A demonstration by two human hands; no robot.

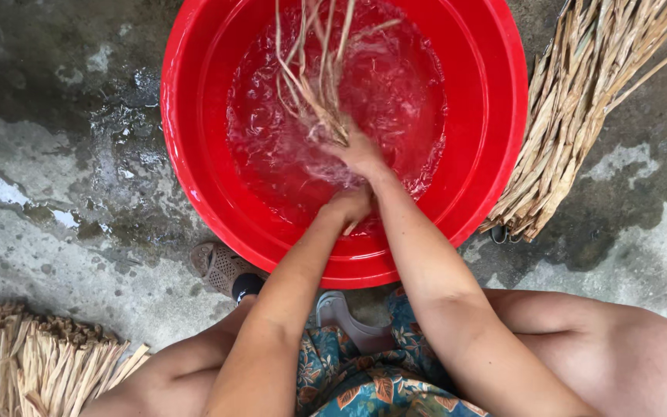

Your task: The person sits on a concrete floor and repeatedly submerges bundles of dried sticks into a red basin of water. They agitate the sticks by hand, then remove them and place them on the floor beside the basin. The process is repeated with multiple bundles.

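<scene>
A big red plastic basin (496, 131) holds splashing water. My right hand (358, 151) is in the water, shut on a bundle of pale dried straw stalks (314, 69) that fan up and away from me. My left hand (347, 207) is curled at the near side of the basin, just behind my right wrist; whether it holds the bundle's end is hidden by the splashes. Both forearms reach over the basin's near rim.
A pile of dry flat stalks (573, 116) lies right of the basin on wet concrete. More cut stalk bundles (32, 363) sit at the lower left. Two sandalled feet (225, 270) rest by the near rim, with bare knees on either side.
</scene>
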